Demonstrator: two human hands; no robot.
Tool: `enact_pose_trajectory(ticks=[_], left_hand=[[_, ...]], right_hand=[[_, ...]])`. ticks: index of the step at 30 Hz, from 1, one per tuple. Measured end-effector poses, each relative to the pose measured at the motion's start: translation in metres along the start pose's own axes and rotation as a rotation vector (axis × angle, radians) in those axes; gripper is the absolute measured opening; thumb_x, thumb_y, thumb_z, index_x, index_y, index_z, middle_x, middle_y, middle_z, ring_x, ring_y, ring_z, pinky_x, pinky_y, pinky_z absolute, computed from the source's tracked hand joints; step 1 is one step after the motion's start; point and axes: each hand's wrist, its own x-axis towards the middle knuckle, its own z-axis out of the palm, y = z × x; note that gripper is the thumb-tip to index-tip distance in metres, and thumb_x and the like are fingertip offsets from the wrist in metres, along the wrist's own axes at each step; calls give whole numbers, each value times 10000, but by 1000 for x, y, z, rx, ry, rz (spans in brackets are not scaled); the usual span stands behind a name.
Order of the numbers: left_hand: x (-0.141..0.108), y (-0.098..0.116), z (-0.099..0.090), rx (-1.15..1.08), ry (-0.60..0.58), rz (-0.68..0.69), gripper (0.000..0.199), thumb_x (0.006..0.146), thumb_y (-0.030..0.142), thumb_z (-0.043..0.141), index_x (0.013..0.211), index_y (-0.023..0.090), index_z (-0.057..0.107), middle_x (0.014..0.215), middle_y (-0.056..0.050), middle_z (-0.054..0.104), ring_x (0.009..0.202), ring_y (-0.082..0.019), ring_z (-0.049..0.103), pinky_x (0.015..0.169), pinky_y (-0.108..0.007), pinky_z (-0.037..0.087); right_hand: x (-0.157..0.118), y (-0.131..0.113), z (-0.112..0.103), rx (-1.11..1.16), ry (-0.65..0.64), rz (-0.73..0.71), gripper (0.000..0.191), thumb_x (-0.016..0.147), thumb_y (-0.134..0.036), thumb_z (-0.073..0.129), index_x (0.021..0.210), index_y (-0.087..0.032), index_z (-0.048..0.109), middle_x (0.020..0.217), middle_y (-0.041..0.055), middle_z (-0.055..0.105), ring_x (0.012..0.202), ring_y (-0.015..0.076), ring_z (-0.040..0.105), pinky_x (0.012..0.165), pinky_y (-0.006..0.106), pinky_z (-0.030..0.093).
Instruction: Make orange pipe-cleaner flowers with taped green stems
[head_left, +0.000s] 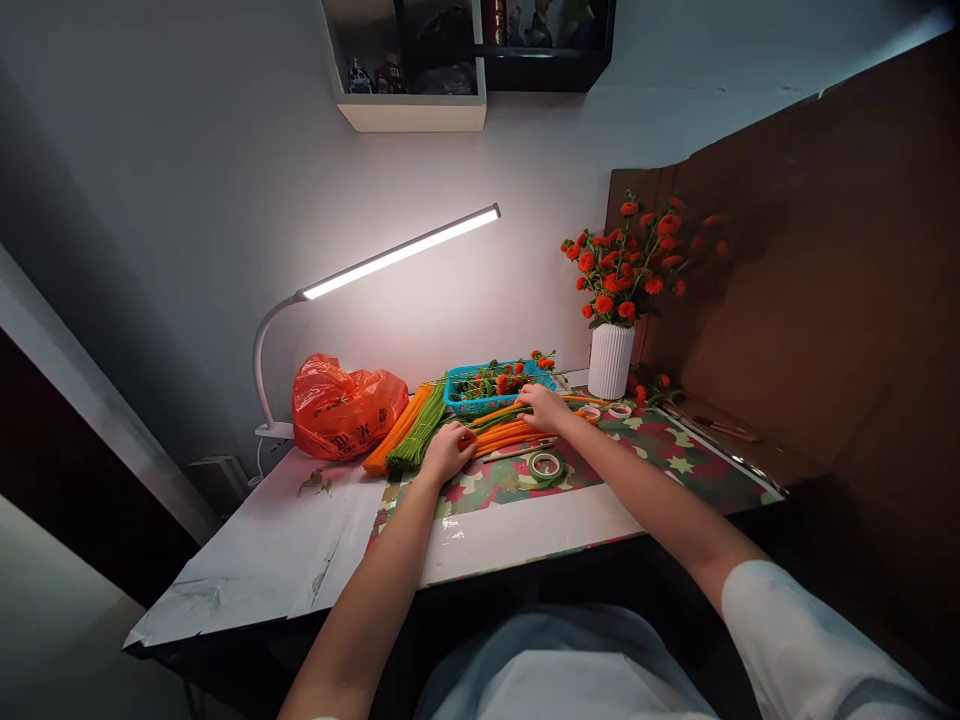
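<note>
Orange pipe cleaners [510, 436] lie in a loose bundle across the table mat, with some green ones along their far side. At the bundle's left end, my left hand [448, 453] has its fingers curled in on the orange stems. My right hand [545, 411] reaches over the bundle's far side, fingers bent down and closed around the stems there; its fingertips are partly hidden. Just behind that hand stands a blue plastic basket [466, 404] holding green stems and small orange flowers. A roll of green tape [546, 467] lies in front of the bundle.
Upright bundles of green pipe cleaners [421, 432] and orange ones lie left, beside a red plastic bag [341, 410]. A lit lamp [401, 252] arches above. At right stand a white ribbed vase [610, 362] with orange flowers [619, 265] and a cardboard sheet [795, 270].
</note>
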Motion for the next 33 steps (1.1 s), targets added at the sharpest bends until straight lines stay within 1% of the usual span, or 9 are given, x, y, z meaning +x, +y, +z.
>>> enact_pose_trajectory(ticks=[2,5,14,20,24,27,29,31,33], left_hand=[[-1,1,-1,25,12,-2,115,781,273,580,809,198,663,917,-63,610,909,-217,558,805,-337,449],[-2,2,-2,38,29,-5,105,770,276,588,778,208,667,935,-60,604,912,-215,557,812,-337,454],[-1,4,0,57,-8,-48,142,785,307,578,824,223,687,999,-55,603,965,-224,542,850,-361,441],[-7,5,0,122,1,-114,162,798,334,569,832,221,680,1034,-66,609,999,-252,529,837,-385,433],[0,6,-8,100,31,-163,129,775,317,598,814,216,669,1029,-74,612,1001,-268,538,841,-403,436],[9,36,-33,8,193,-134,104,768,264,603,837,213,662,1008,-75,628,985,-253,562,869,-401,448],[1,76,-57,-106,363,60,150,830,262,527,877,223,663,973,-71,648,959,-230,584,877,-392,461],[-26,121,-81,-218,424,321,178,849,294,511,924,267,671,925,-51,666,919,-214,607,839,-377,493],[-68,160,-103,-277,495,509,149,819,358,566,922,345,672,864,-17,671,861,-204,620,782,-360,521]], right_hand=[[2,-5,12,5,-117,28,185,799,-277,635,955,-186,670,1087,95,621,1030,236,545,709,265,414],[5,-9,24,30,-218,108,126,785,-258,629,871,-185,686,1010,85,657,974,220,585,687,241,412],[12,-7,23,61,-312,166,49,713,-165,661,761,-163,672,794,42,682,741,154,621,549,201,370],[11,-6,21,51,-211,121,16,759,-167,635,771,-157,633,929,83,642,875,190,576,660,235,400],[7,4,11,79,13,95,72,859,-184,530,889,-160,591,936,76,618,905,197,532,723,267,395],[4,13,3,97,225,100,73,857,-167,524,908,-163,577,941,87,612,912,217,513,728,287,388],[1,18,1,99,260,97,72,850,-160,532,905,-167,577,944,90,613,919,224,506,742,296,385],[-3,21,2,97,251,88,66,844,-163,545,901,-168,578,947,90,616,929,227,503,768,303,384],[-6,22,4,92,238,87,64,842,-171,555,900,-166,579,949,88,618,934,228,501,791,309,381]])
